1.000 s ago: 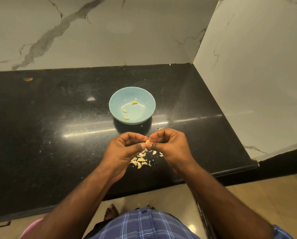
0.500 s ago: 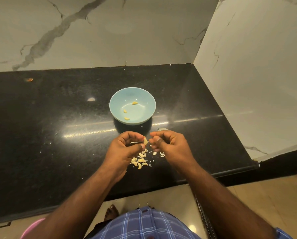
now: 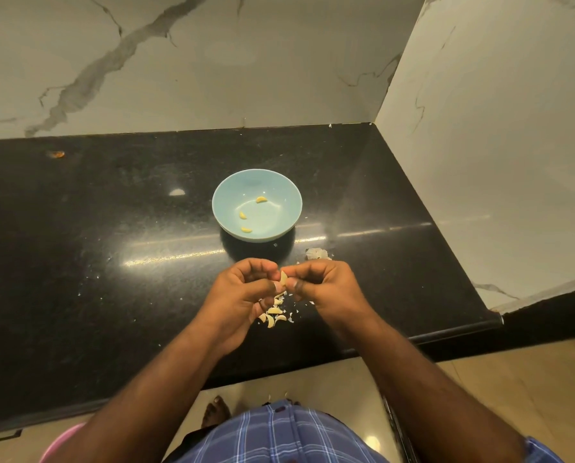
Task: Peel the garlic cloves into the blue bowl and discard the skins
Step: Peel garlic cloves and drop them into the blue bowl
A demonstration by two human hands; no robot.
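Clove in hand: a pale yellow garlic clove, small and curved, pinched between both hands above the glossy black stone counter.
Left hand: fingers curled, thumb and fingertips gripping the clove's left side.
Right hand: fingers curled, pinching the clove's right side.
Round pale blue bowl: just beyond the hands, holding 3 peeled cloves, well apart from each other.
Unpeeled heap: pale cloves and skin flakes on the counter under the hands.
Hard to tell: how much skin remains on the held clove; the heap is partly hidden by the left hand.
Papery skin scrap: beside the right hand's knuckles.
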